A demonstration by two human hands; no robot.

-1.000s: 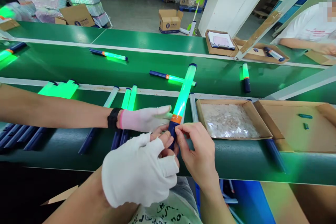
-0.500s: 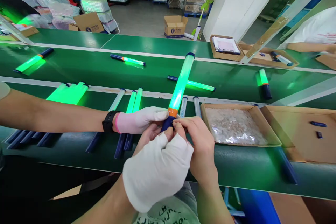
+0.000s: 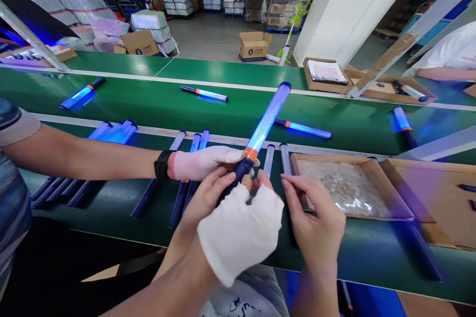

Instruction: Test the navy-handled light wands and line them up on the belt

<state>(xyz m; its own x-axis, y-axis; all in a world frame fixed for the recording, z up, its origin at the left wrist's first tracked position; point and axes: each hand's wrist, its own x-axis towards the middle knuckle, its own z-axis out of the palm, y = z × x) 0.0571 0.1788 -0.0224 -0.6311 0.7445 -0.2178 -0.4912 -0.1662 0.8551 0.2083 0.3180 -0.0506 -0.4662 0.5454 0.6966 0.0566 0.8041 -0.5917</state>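
Observation:
A glow stick (image 3: 268, 118), with a blue-lit tube, an orange ring and a dark handle, slants up to the right in front of me. My left hand (image 3: 203, 198), bare, is closed around its handle, partly hidden behind a co-worker's white-gloved hand (image 3: 241, 228). The fingertips of that gloved hand are at the handle. Another gloved hand (image 3: 208, 162), with a pink cuff, reaches in from the left and touches the stick near the ring. My right hand (image 3: 316, 213), bare, is apart from the stick, thumb and forefinger pinched; anything between them is too small to make out.
Several sticks (image 3: 150, 193) lie along the green bench to the left. A cardboard tray (image 3: 403, 214) of small clear plastic pieces stands at right, beside another cardboard tray (image 3: 439, 203). Lit sticks (image 3: 308, 130) lie on the green belt (image 3: 148, 104) beyond. A co-worker (image 3: 449, 52) is at far right.
The lit sticks have turned from green to blue. My right hand has come off the handle and moved right. The held stick tilts further right, and the view has shifted.

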